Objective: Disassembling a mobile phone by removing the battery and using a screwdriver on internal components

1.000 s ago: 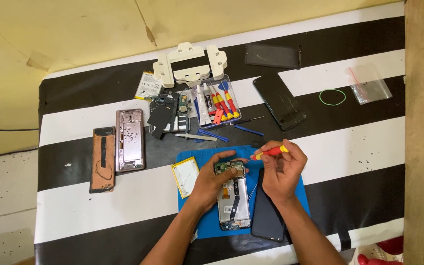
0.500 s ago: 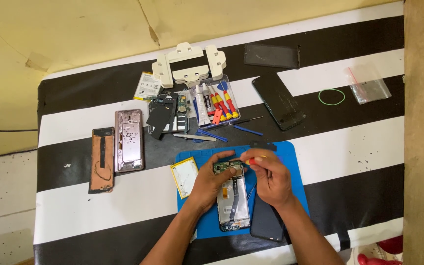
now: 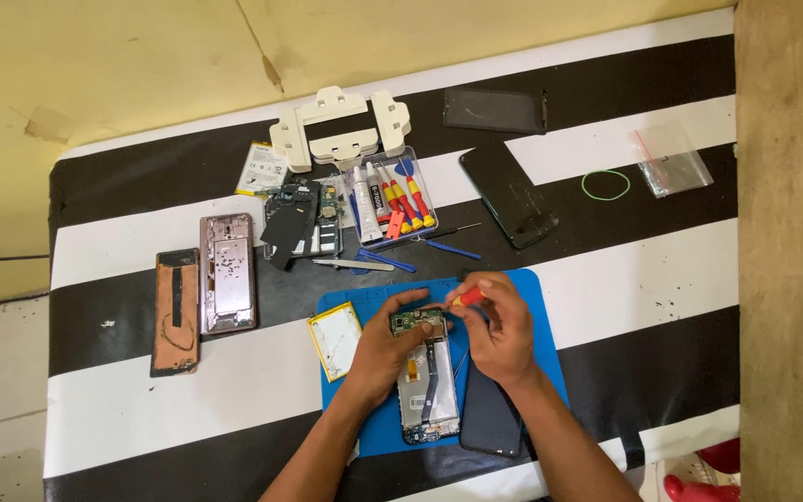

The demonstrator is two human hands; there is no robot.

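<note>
An opened phone (image 3: 427, 390) with its green circuit board exposed lies on a blue work mat (image 3: 536, 316). My left hand (image 3: 383, 349) rests on the phone's left side, fingers steadying its top edge. My right hand (image 3: 499, 330) holds a small red-and-yellow screwdriver (image 3: 465, 298), its tip down at the board near the phone's top. A dark back cover (image 3: 490, 418) lies on the mat just right of the phone, partly under my right wrist. A yellow-edged battery (image 3: 335, 344) lies at the mat's left edge.
Behind the mat are a clear tool case (image 3: 392, 197) with several screwdrivers, loose blue tools (image 3: 378, 262), a white holder (image 3: 339, 127), two dark phone panels (image 3: 511, 193), a phone frame (image 3: 228, 272), a copper back panel (image 3: 176, 311), a green rubber band (image 3: 605, 184) and a plastic bag (image 3: 669, 160).
My right hand has come down and left with the screwdriver, from above the phone's upper right to the circuit board. My left hand has stayed on the phone.
</note>
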